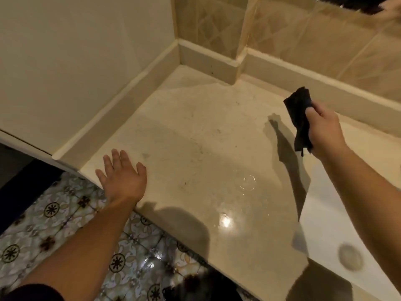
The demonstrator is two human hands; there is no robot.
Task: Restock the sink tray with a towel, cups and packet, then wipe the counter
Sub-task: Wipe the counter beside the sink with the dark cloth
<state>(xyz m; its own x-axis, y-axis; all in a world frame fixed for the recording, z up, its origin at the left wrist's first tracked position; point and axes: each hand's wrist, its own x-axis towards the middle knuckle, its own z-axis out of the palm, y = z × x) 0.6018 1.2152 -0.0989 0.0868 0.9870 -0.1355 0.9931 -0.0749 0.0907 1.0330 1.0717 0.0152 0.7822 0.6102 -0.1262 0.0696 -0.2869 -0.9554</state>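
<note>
The desk is a pale stone top that runs into a corner of the tiled wall, and beside it on the right lies the white sink with its drain. No tray, cups or packet are in view, so I judge that the step now is the wiping. To do it well, the person should open the cloth flatter, press it down on the stone, and start in the far corner, pulling in long overlapping strokes toward the sink, so that the water goes into the basin and not over the front edge to the patterned floor. The wet patch near the front, with its shining spot, needs most of the attention.

The left hand rests flat and loose on the front left edge of the desk, fingers spread, grasping nothing; it seems to steady the body. The right hand is raised above the right part of the desk, near the sink, and is clenched around a dark cloth. The cloth is bunched, sticks out above and below the fist, and does not touch the stone. It is well apart from the left hand, and the wet patch lies between the two hands, nearer to the front.
</note>
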